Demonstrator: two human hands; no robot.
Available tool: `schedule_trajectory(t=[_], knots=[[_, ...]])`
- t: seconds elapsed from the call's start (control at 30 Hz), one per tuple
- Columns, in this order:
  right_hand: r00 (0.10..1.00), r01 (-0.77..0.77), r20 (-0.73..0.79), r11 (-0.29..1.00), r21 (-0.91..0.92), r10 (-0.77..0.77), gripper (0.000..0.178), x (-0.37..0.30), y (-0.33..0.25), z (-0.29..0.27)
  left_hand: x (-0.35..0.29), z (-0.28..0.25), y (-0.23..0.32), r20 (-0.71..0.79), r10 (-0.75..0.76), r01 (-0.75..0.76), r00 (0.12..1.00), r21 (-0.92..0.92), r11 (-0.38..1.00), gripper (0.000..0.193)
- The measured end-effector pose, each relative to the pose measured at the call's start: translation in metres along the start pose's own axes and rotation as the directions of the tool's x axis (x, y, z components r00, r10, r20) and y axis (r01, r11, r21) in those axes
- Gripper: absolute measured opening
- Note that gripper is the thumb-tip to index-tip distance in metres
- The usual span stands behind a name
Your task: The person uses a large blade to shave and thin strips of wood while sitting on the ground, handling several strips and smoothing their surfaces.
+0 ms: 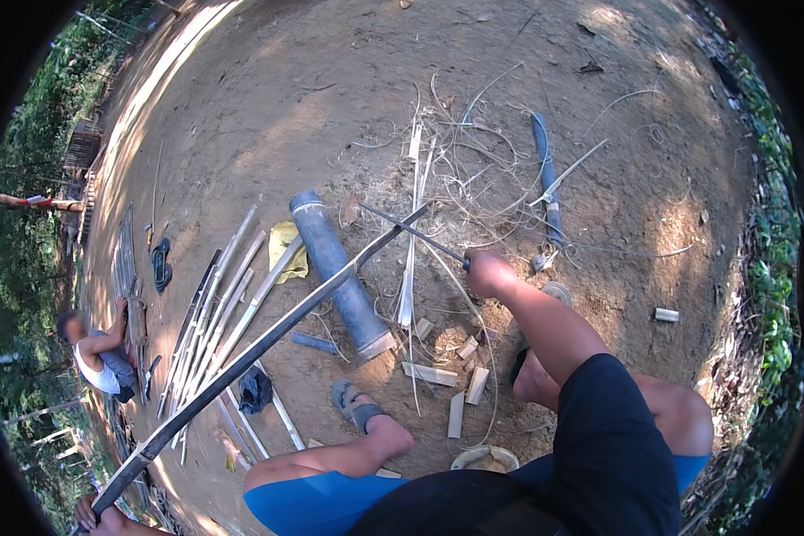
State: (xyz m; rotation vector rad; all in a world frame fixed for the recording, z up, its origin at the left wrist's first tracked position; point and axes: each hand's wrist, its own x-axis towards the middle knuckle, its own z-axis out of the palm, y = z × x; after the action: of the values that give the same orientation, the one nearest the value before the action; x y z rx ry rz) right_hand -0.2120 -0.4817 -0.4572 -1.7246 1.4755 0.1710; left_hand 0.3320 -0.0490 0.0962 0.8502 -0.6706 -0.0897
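Note:
Out at the lower left, my left hand [103, 520] is closed around the near end of a long split bamboo strip [268, 344]. The strip slants up to the right, dark on one side and pale along its edge. My right hand [489, 272] grips the handle of a knife [424, 239]. Its long thin blade points up and left, crossing the strip near its far end. Below that crossing lies a thick bamboo tube [335, 268] on the ground. Thin pale bamboo slivers [408, 277] lie just right of it.
Several split bamboo lengths [214, 313] lie left, near a yellow bag [286, 253]. Curled shavings [487, 152] surround a narrower dark tube [545, 179]. Short bamboo pieces [431, 373] and a bowl [485, 458] are by my feet. Another person [104, 357] crouches far left.

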Motion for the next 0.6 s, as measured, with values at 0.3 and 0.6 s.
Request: schedule_trajectory(t=[0.3, 0.6], knots=[[0.997, -0.071, 0.018, 0.997, -0.003, 0.071, 0.03, -0.013, -0.018, 0.006, -0.028, 0.017, -0.018, 0.199, -0.005, 0.047, 0.98, -0.205, 0.978, 0.076], [0.717, 0.689, 0.0, 0.708, 0.158, -0.697, 0.02, -0.186, -0.176, 0.021, -0.062, 0.042, -0.021, 0.266, 0.072, 0.009, 0.961, -0.292, 0.956, 0.077]])
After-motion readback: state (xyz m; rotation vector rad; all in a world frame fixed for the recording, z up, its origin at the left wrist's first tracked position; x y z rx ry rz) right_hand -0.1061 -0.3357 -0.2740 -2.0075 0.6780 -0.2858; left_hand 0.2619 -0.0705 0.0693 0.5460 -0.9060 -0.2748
